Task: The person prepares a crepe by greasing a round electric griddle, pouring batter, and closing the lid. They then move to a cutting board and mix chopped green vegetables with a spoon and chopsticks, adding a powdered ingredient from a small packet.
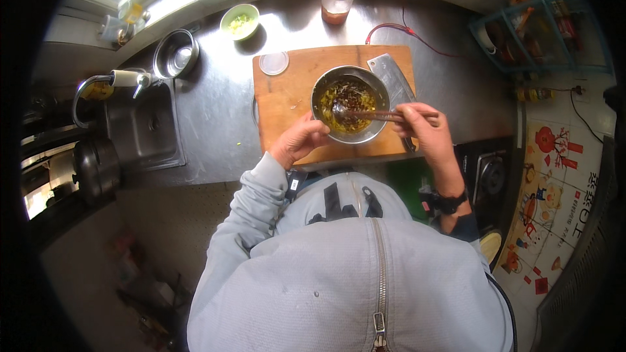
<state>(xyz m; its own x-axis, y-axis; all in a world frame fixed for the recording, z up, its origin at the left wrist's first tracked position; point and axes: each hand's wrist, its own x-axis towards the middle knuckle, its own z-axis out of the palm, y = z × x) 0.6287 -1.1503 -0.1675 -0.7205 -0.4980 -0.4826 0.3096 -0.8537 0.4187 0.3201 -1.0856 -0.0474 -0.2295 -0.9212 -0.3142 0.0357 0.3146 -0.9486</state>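
Note:
A steel mixing bowl (385, 99) stands on the wooden cutting board (287, 101), holding a dark, oily mixture (355, 94) with yellow-green bits. My left hand (304, 139) grips the bowl's near left rim, thumb on the edge. In my right hand (425, 132) is a pair of brown chopsticks (381, 116), their tips down in the mixture. Right of the bowl lies a cleaver (392, 78) with a dark handle, partly hidden behind the bowl and my right hand. A round clear lid (274, 62) rests at the board's far left corner.
Behind the board stand a green bowl (240, 22) of chopped greens and a plastic cup (339, 0) with reddish contents. An empty steel bowl (176, 54) sits near the sink (145, 127) and faucet (98, 81). A red cable (417, 38) crosses the far right counter; a stove (490, 176) is at right.

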